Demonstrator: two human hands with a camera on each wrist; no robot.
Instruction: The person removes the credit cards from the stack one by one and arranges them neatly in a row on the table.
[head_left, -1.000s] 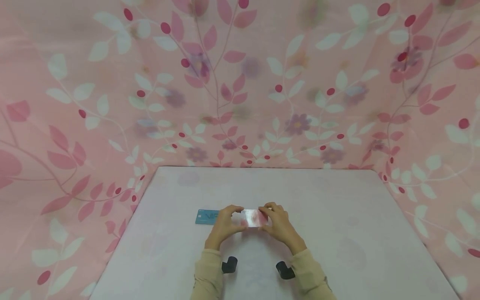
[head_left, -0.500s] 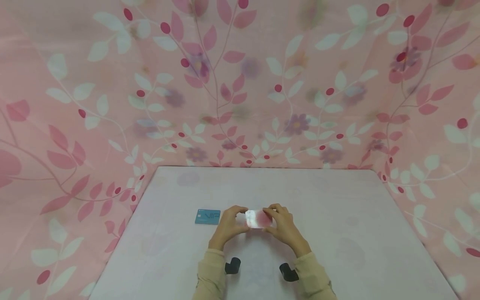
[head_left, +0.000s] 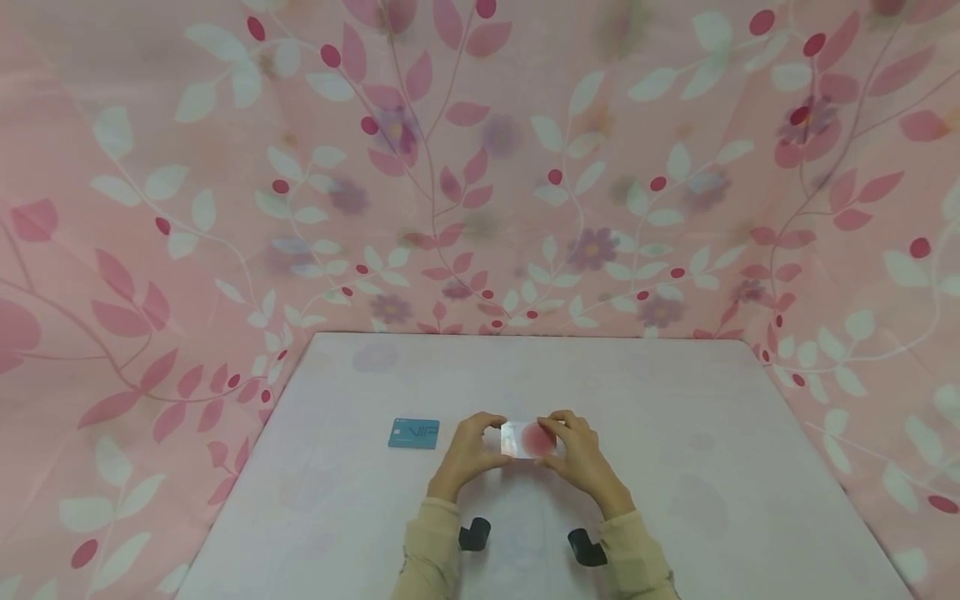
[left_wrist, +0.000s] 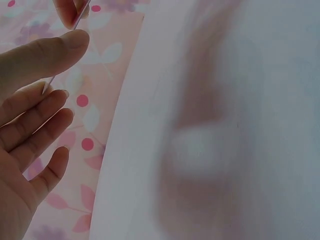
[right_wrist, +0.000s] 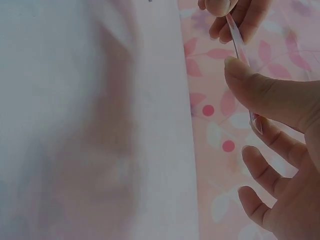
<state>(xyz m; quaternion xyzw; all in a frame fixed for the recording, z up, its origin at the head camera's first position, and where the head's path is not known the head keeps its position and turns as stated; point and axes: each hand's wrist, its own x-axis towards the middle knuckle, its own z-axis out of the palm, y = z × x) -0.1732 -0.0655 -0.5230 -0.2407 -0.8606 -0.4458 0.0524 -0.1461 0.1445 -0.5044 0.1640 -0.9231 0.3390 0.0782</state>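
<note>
A thin, shiny card [head_left: 517,440] with whitish and pink reflections is held up between both hands over the table. My left hand [head_left: 467,450] pinches its left end between thumb and fingers. At the right end, the thumb and a finger of my right hand [head_left: 583,454] grip it. Seen edge-on in the right wrist view, the card [right_wrist: 242,50] is a narrow strip running between the two hands. The other fingers of the right hand [right_wrist: 285,170] are spread below it. To the left lies a blue card [head_left: 414,433] marked VIP, flat and untouched.
The white table [head_left: 637,392] has its back edge against pink curtains [head_left: 480,208] printed with leaves and flowers. Black fittings [head_left: 475,535] stick out from the inner sides of both beige sleeves [head_left: 431,542]. A blurred reflection or shadow shows on the table in both wrist views.
Both hands have shifted a little to the right with the shiny card. Its reflection has changed, with a round pink patch now showing. The left hand no longer covers part of the blue card.
</note>
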